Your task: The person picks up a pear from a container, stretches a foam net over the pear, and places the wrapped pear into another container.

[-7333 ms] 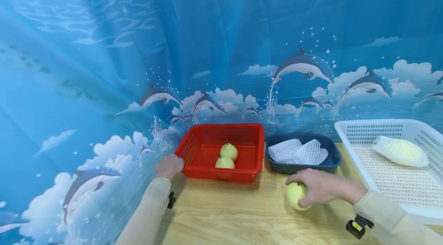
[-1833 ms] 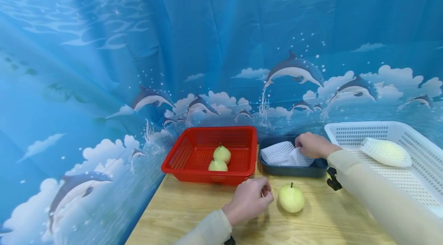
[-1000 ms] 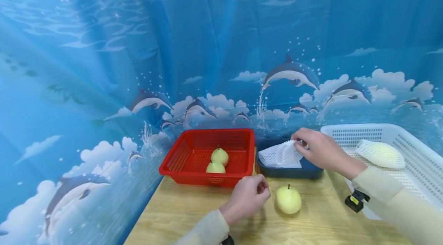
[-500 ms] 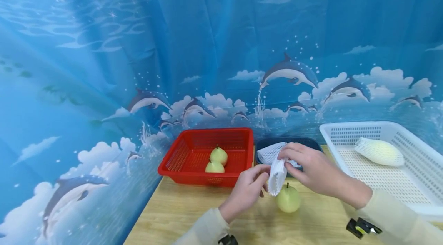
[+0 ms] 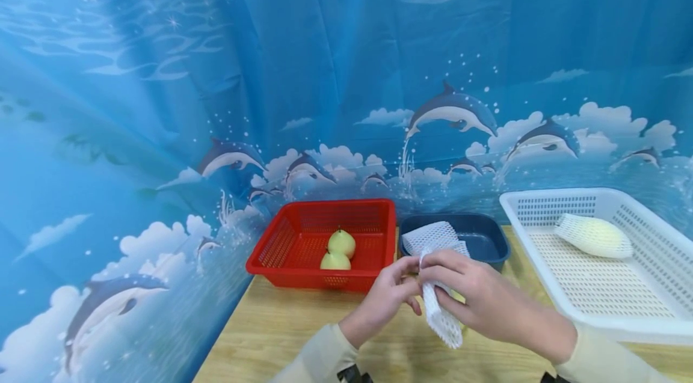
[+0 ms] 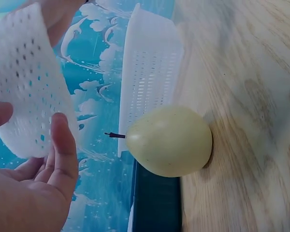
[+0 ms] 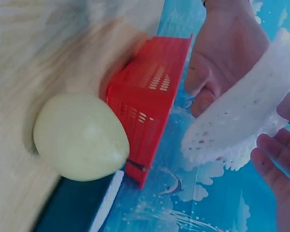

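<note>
Lifted clear of the navy tray (image 5: 482, 245), the foam net (image 5: 443, 323) is now pinched by the left hand (image 5: 381, 297) and right hand (image 5: 484, 297), with the bare pear (image 6: 169, 142) below their grip; beyond it, the tray keeps more netting (image 5: 430, 237); leftward, the red basket (image 5: 319, 281) holds 2 pears (image 5: 341, 243); rightward, the white basket (image 5: 612, 321) holds 1 netted fruit (image 5: 595, 237)

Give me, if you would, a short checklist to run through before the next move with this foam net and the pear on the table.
1. Foam net in hand: ok, left hand and right hand are both on it.
2. Loose pear standing stem up: ok.
3. Pear and net apart: ok, a gap shows in both wrist views.
4. Pear steadied by a hand: not ok, neither touches it.
5. Net mouth wide enough: cannot tell, the opening is mostly hidden.
6. Room in white basket: ok, bare floor shows beside the wrapped pear.
</note>
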The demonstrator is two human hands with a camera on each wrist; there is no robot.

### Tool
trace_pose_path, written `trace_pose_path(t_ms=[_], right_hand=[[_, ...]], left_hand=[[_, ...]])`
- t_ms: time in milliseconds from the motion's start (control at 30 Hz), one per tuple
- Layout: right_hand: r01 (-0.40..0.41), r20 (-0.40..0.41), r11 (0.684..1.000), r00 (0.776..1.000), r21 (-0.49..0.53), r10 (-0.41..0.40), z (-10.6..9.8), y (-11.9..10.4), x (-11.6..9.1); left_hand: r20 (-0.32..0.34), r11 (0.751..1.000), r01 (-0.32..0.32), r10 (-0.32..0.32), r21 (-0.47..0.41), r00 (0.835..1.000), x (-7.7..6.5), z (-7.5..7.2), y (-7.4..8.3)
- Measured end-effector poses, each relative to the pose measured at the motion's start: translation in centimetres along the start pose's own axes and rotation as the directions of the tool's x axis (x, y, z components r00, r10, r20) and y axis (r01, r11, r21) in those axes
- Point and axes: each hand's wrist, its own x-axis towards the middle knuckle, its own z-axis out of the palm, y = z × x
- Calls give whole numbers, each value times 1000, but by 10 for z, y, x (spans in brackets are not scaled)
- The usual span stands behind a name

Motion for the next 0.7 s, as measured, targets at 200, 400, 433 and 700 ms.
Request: trace_pose_path(t_ms=[200,400,433,700], right_hand=[[15,-57,1000,998,-9,-16,7,-6,-5],[-199,20,980,980,-28,200,7,-11,-10],[-248,44,969,968,-14,248,7,-11,-11],[-475,163,853,879,218,448,7,-9,-14]], left_hand=[[-17,1000,9,-9,-18,1000,-2,1,-3],[18,1000,5,-5,9,1000,-5,0,-1],[27,1000,10,-11,6,1000,-6,0,-1],[100,999,33,-28,-43,995,-8,2,-3]])
